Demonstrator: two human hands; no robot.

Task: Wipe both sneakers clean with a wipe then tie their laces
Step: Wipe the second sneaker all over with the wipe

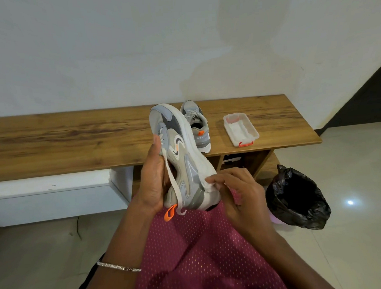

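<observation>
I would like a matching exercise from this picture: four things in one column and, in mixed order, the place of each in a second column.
1. grey sneaker with dangling lace
2. second grey sneaker
3. white wipe
4. black bin bag

A. on the tiled floor
B. held in the left hand
C. on the wooden bench
D. pinched in the right hand

Pairs: 1-B, 2-C, 3-D, 4-A
</observation>
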